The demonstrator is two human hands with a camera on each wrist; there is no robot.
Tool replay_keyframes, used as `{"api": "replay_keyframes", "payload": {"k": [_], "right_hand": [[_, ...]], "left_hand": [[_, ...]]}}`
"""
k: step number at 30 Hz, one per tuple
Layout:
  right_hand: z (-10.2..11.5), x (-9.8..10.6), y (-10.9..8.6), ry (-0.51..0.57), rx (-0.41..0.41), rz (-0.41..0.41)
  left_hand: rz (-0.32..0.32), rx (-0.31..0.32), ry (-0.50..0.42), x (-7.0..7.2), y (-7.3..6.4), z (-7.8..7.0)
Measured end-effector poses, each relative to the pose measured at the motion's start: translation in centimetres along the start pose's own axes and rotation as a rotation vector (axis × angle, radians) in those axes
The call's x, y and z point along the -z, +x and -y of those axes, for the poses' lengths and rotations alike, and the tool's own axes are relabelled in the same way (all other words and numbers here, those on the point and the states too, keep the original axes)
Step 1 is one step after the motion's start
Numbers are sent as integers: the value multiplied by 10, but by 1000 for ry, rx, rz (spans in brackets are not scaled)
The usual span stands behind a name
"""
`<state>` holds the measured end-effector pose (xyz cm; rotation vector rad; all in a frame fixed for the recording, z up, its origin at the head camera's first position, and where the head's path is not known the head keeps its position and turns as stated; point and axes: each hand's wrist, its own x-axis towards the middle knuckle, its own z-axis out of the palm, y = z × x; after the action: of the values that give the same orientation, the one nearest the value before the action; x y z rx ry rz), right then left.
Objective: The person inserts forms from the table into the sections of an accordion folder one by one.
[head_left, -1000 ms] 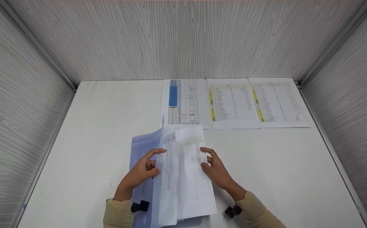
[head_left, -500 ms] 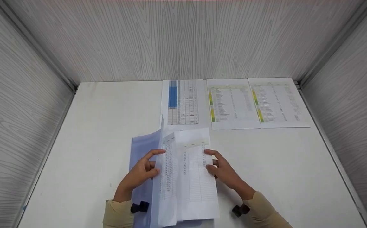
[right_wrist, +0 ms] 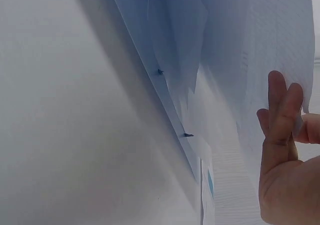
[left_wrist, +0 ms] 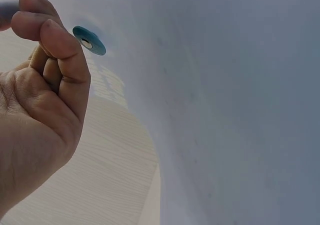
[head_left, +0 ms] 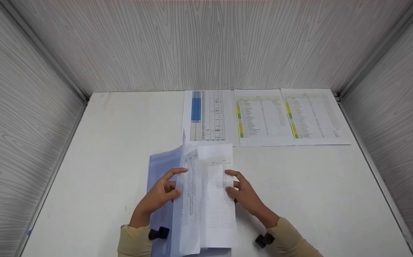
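Observation:
A translucent blue plastic folder (head_left: 163, 164) lies opened at the front middle of the table, its cover raised and leaning left. My left hand (head_left: 158, 192) holds the raised cover together with a printed sheet (head_left: 190, 200) along their left edge. A teal snap button (left_wrist: 89, 40) on the plastic shows beside the left fingers in the left wrist view. With thumb and fingers, my right hand (head_left: 245, 192) pinches the right edge of another printed sheet (head_left: 219, 207), which stands lifted over the folder. In the right wrist view, these fingers lie behind that paper (right_wrist: 285, 40).
Along the back of the white table (head_left: 317, 192) lie three printed sheets: one with a blue column (head_left: 208, 116), two with yellow-green edges, a middle one (head_left: 265, 117) and a right one (head_left: 315, 116). Wood-grain panels (head_left: 206, 46) enclose the back and sides.
My right hand first shifted right with its sheet, then came back left, and the sheet's right edge now stands straighter. My left hand has kept its place on the cover.

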<state>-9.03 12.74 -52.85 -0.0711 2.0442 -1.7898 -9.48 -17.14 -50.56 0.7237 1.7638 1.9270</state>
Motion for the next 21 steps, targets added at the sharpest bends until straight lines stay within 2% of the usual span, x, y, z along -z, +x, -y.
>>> {"api": "replay_keyframes", "payload": {"k": [5, 12, 21], "right_hand": [[-1, -8, 2, 19, 12, 34], [-1, -13, 2, 18, 17, 93], [-1, -20, 10, -4, 6, 105]], "left_hand": [[-1, 19, -20, 1, -1, -1], [7, -14, 6, 0, -1, 2], [9, 6, -17, 0, 0, 1]]}}
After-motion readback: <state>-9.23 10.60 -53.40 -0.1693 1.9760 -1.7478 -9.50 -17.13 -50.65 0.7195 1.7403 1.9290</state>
